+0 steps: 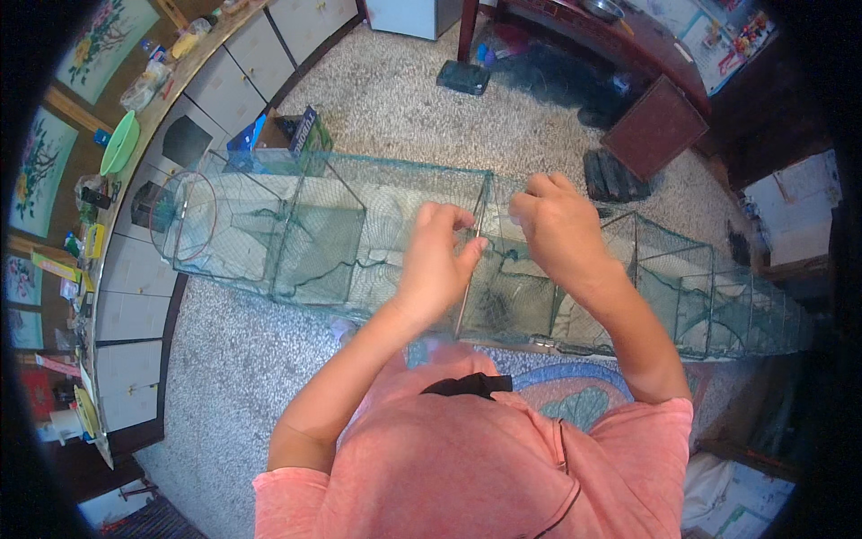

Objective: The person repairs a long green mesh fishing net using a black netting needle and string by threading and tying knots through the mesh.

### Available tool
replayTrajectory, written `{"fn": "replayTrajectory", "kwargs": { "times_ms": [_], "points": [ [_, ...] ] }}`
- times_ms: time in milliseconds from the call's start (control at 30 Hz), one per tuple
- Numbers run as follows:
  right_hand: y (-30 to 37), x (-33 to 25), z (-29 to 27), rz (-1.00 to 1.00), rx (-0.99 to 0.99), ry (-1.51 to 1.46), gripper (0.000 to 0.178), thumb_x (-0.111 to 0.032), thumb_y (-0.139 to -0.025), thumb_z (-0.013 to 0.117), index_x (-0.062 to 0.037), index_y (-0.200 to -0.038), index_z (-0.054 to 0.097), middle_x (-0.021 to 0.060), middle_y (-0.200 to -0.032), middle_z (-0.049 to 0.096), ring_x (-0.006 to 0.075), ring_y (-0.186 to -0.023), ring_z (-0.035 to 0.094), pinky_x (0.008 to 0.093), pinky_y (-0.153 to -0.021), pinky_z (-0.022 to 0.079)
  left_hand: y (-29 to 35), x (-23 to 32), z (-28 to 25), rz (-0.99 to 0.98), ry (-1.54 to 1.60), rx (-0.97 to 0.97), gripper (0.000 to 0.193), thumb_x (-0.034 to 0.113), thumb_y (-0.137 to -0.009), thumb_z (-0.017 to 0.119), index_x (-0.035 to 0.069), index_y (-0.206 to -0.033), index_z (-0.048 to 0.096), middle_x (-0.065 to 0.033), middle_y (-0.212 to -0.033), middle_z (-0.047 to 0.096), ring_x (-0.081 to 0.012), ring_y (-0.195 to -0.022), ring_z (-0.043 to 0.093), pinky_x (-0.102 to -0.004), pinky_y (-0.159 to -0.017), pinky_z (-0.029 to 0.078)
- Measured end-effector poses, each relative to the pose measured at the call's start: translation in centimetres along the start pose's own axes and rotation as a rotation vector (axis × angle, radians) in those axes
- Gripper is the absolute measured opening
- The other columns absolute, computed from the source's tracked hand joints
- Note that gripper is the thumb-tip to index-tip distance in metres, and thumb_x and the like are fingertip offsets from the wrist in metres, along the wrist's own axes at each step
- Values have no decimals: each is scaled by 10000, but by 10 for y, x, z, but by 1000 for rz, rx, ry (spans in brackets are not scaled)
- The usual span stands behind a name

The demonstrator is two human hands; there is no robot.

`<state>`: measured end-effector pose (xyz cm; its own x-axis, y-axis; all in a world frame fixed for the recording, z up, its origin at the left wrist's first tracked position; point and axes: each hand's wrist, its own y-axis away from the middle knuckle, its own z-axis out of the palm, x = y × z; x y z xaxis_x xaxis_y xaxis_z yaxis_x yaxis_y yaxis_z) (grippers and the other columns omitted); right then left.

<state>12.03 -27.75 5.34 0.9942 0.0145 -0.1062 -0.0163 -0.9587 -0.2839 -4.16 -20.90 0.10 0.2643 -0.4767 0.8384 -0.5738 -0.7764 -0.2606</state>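
Note:
A long folding fish trap (323,242) of green netting over square metal frames stretches from left to right in front of me, on a pale surface. My left hand (440,256) is at one of its upright frame rods, thumb and index finger curled round the rod near its upper end. To the right of that rod, my right hand (558,220) is raised above the netting with its fingers pinched together. What the right fingertips hold, if anything, is too small to make out. A round wire hoop (184,216) shapes the trap's left end.
White cabinets (130,305) with a cluttered counter line the left, a green basin (118,144) on top. Behind the trap stand an open cardboard box (278,135), a black package (463,77) and a brown board (654,128). A dark red table (575,22) is at the back.

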Motion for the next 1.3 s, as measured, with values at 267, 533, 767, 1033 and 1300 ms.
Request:
{"fn": "replayTrajectory", "kwargs": {
  "times_ms": [267,533,767,1033,1300],
  "points": [
    [-4,-6,23,80,132,-373,69,-24,-733,605,-30,-788,563,116,-816,540,311,-842,530,408,-730,443,-2,-23,2,-385,217,-148,413,148,-755,758,-23,-1087,581,-40,-896,559,-86,-760,511,-235,-713,462],
    [-27,-30,44,136,17,-372,199,-106,-715,655,-35,-900,633,135,-868,565,315,-896,542,393,-773,451,-6,-27,-1,-516,381,-278,334,69,-787,689,-26,-1083,567,-41,-940,588,-78,-827,529,-226,-746,453],
    [-66,-54,51,-38,7,-60,161,-160,-716,618,-46,-830,622,116,-836,615,303,-827,576,409,-706,479,-6,-25,-1,-414,431,-209,376,66,-780,687,-23,-1106,520,-67,-1012,589,-109,-904,549,-247,-778,466],
    [-105,-26,-42,-7,490,-833,173,-173,-956,475,-44,-880,561,51,-744,631,120,-724,615,251,-656,479,-2,-17,5,-294,285,-74,523,79,-752,727,-3,-1163,414,-112,-1038,557,-156,-827,553,-284,-726,487],
    [-53,-22,-97,-347,661,-1033,94,-105,-946,493,-28,-945,545,39,-721,551,102,-632,572,234,-649,505,-11,-1,-2,39,298,-210,437,-66,-737,631,42,-1133,480,-65,-1044,530,-118,-711,456,-235,-644,425]
  ]
}}
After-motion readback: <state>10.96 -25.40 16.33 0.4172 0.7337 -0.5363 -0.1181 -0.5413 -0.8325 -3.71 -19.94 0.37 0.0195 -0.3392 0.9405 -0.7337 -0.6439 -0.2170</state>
